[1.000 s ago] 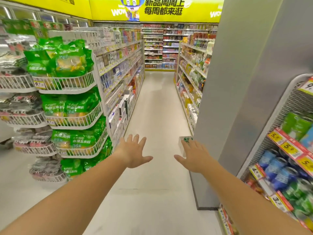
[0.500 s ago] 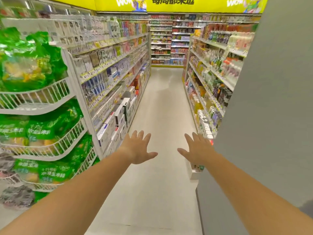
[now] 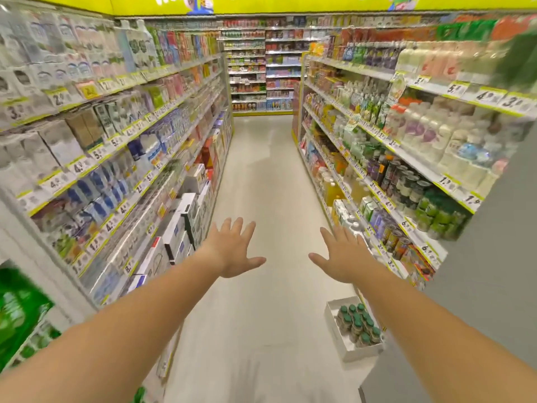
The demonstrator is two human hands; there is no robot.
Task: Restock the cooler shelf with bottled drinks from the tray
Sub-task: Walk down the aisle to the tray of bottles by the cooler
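A white cardboard tray (image 3: 334, 324) sits on the floor at the lower right, against the foot of the right-hand shelving. It holds several bottles with green caps (image 3: 359, 322). Both my arms stretch forward over the aisle floor. My left hand (image 3: 232, 248) is palm down with fingers spread and holds nothing. My right hand (image 3: 344, 255) is also spread and empty, hovering above and beyond the tray. The drink shelf (image 3: 406, 158) on the right carries rows of bottles and cans behind yellow price tags.
A long aisle runs ahead between two tall shelving units; the left shelving (image 3: 122, 146) holds boxed goods. A grey pillar (image 3: 491, 286) stands close at the right. Green snack bags (image 3: 17, 312) hang at the lower left. More shelves (image 3: 261, 65) close the far end.
I have advanced into the aisle past the pillar and the snack rack. The tray, first half hidden behind my right hand, now lies in full view below it. Both hands stay spread and empty.
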